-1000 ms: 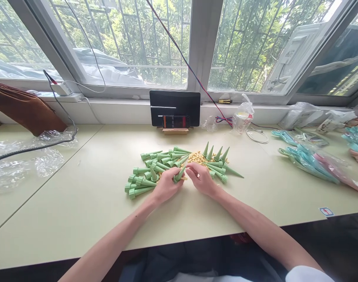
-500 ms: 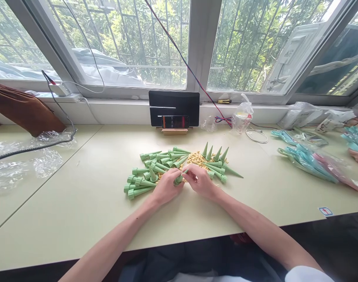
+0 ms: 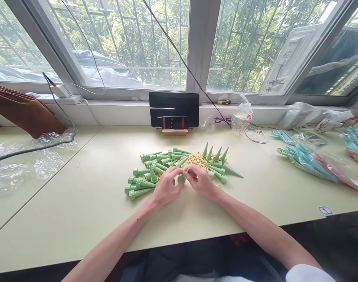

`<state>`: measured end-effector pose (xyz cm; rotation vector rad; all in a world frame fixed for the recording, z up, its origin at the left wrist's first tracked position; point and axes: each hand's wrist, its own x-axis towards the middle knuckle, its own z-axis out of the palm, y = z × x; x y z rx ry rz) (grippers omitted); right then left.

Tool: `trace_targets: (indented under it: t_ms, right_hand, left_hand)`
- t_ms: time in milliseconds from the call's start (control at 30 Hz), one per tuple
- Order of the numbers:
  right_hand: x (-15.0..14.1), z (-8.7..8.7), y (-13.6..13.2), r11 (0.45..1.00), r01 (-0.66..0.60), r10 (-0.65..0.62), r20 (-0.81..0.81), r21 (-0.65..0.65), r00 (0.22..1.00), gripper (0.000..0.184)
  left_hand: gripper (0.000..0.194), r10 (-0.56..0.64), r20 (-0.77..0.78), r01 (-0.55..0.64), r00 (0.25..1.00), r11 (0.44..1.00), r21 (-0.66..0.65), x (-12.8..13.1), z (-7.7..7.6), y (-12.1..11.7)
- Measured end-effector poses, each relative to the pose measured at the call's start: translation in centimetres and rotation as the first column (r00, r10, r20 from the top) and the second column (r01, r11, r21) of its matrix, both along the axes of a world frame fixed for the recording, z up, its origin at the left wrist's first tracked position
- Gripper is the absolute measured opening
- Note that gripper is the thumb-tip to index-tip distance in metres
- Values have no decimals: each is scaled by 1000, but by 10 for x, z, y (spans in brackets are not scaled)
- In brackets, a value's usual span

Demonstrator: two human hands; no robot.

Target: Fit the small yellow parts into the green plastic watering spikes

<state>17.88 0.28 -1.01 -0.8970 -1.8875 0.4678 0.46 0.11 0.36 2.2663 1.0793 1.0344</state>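
Green plastic is sitting right at the centre of the action: a cone (image 3: 181,178), partly hidden between the two hands, just above the near side of the table (image 3: 155,231). The left hand (image 3: 166,186) is clamping on it, fingers curling around its body. The right hand (image 3: 201,181) is bringing its thumb and fingers close at the narrow end, but whether they are pinching the cone, a small piece or nothing, one cannot tell from this angle.

Good handling here is looking like a two-handed affair: the left is best serving as a steady clamp, while the right is best working lightly with the fingertips, pressing in line with the cone so that it isn't twisting or tipping. Keeping the wrists low and quiet would be helping too, and leaving the narrow end in sight would be making the contact easier to judge.

Around them, more green cones (image 3: 140,182) are lying in a heap beside the left hand, small yellow pieces (image 3: 197,158) are spreading just beyond the fingers, and four upright cones (image 3: 217,154) are standing past the right hand. Farther back, a phone (image 3: 175,122) is leaning before a dark screen (image 3: 174,102).
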Motion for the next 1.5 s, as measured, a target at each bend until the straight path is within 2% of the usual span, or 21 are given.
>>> trace_targets:
  t_ms: [267, 433, 533, 633, 867, 1033, 1167, 1500]
  right_hand:
    - [3, 1, -1, 986, 93, -85, -61, 136, 994, 16]
    - [6, 5, 2, 950, 250, -236, -95, 186, 967, 20]
    - [9, 5, 8, 934, 312, -302, -80, 173, 950, 23]
    - [14, 1, 17, 928, 350, -350, -24, 126, 937, 27]
    - [24, -4, 33, 914, 380, -401, 170, 144, 900, 34]
    - [26, 3, 38, 874, 478, -472, 395, 90, 788, 38]
    - [26, 9, 40, 853, 520, -458, 550, 51, 698, 42]
    - [26, 5, 45, 850, 525, -463, 548, 51, 697, 31]
  left_hand:
    - [11, 79, 117, -88, 990, 993, 74, 1, 2, 1]
    - [9, 78, 144, -85, 987, 995, 43, 1, 0, 3]
    - [10, 68, 139, -74, 988, 996, 39, 1, -1, 3]
    - [10, 66, 131, -71, 989, 997, 33, 1, -2, 2]
    - [10, 53, 103, -54, 993, 999, 1, 3, -2, 0]
    - [11, 51, 83, -50, 995, 999, -12, 3, -3, 0]
    - [12, 48, 76, -47, 996, 999, -14, 3, -4, 0]
    - [11, 37, 68, -37, 997, 999, -2, 4, -2, -2]
